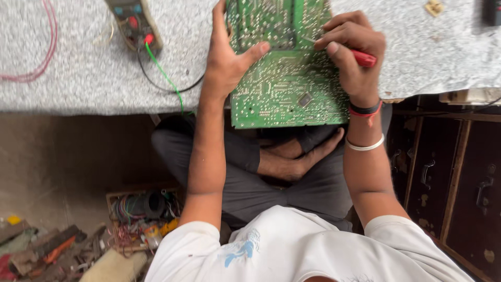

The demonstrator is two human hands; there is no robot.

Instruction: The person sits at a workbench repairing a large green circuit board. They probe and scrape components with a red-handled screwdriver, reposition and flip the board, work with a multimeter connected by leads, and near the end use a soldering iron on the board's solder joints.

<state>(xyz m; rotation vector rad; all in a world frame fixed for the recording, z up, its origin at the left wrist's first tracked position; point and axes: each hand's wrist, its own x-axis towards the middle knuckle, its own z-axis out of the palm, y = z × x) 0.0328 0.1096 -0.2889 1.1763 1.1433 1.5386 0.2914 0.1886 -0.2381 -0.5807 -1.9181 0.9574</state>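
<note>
Two hands on one green board, solder side up, overhanging the near edge of the grey-speckled bench, above the crossed legs. Left hand grasps the board's left edge, thumb pressed on the face. Right hand is clenched on a red-handled tool; its metal tip touches the board near the upper middle. Meter with green lead lies left, apart from the board. Parts box on the floor.

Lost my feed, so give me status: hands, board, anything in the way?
Left hand steadies green circuit board. Right hand holds red-handled tool, tip on board. Nothing blocking.
</note>
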